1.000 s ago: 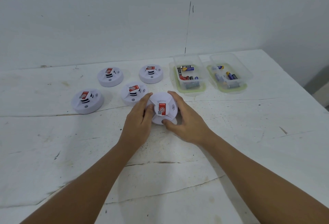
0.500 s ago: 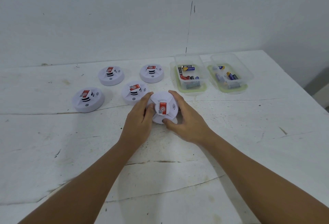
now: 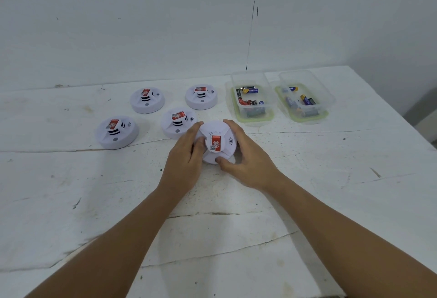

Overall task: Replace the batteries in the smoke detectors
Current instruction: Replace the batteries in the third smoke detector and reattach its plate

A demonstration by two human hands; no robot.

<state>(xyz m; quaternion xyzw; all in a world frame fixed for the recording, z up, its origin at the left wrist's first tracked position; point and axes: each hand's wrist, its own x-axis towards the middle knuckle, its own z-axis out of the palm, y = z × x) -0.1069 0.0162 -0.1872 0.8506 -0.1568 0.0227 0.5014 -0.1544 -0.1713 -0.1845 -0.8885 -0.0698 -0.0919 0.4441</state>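
White scuffed table against a plain white wall.

Both hands on one detector, near table centre. Left hand cups its left side, fingers curled round the rim. Right hand grips the right side, fingers wrapped over the far edge, thumb pressed on the near edge. Detector faces the camera, red label up.

Four more detectors resting on the table, untouched: one just beside the left fingers, one behind it, one far left-rear, one well left.

Two clear tubs, right-rear, side by side. Left tub: loose batteries, black, red and blue casings, lying every which way. Right tub: fewer batteries, mostly blue and yellow. Exact count in either: cannot tell.
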